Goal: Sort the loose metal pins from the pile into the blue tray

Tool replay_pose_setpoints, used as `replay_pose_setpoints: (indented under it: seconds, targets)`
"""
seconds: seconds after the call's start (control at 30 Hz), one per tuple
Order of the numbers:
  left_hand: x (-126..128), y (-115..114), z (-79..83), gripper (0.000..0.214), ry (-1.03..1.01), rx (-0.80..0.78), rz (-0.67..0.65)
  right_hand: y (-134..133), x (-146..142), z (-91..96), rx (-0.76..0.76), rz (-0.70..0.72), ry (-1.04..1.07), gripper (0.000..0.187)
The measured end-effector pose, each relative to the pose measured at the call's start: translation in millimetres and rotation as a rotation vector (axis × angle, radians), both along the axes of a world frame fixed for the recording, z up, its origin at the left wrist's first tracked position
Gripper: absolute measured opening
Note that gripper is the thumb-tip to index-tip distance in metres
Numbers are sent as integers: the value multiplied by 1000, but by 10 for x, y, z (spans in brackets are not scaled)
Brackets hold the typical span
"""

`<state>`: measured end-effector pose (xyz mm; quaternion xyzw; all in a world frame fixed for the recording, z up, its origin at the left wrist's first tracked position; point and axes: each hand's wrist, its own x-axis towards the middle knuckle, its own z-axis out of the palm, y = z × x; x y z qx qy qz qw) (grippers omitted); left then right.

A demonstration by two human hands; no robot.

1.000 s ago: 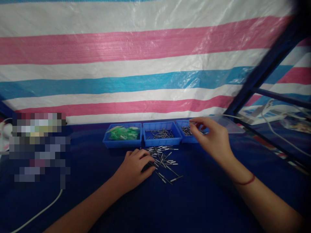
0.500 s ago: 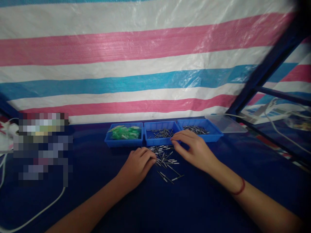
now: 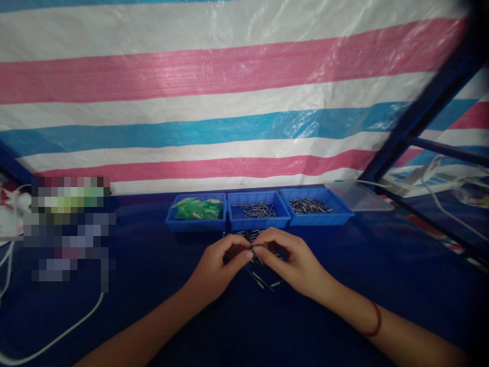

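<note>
My left hand (image 3: 219, 265) and my right hand (image 3: 290, 260) meet fingertip to fingertip over a loose pile of small metal pins (image 3: 263, 278) on the dark blue table. Both hands are pinched together, apparently on a pin between them, though it is too small to make out clearly. Behind the pile stand three blue trays in a row: the left tray (image 3: 195, 223) holds green plastic pieces, the middle tray (image 3: 255, 221) a few pins, the right tray (image 3: 321, 219) many pins.
A clear plastic lid (image 3: 359, 201) lies right of the trays. White cables (image 3: 57, 336) run across the table's left side. A striped tarp (image 3: 229, 102) hangs behind, and a blue frame post (image 3: 412, 117) slants at the right.
My right hand came back from the right tray to the pile, then joined the left hand. My left hand lifted off the pins into a pinch.
</note>
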<state>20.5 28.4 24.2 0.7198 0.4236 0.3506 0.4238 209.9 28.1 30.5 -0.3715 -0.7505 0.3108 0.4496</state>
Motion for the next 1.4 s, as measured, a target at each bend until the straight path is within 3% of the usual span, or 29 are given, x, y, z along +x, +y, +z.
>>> replay_pose_setpoints:
  seconds: [0.2, 0.43, 0.9, 1.4]
  targets:
    - [16, 12, 33, 17, 1, -24, 24, -12, 9, -19, -31, -70, 85, 8]
    - [11, 10, 69, 13, -50, 22, 137, -41, -33, 8, -6, -39, -51, 7]
    - [-8, 8, 15, 12, -65, 31, 80, -48, -62, 11, -6, 90, -161, 14]
    - [-31, 14, -14, 13, -16, 66, 61, -32, -67, -72, -23, 30, -140, 10]
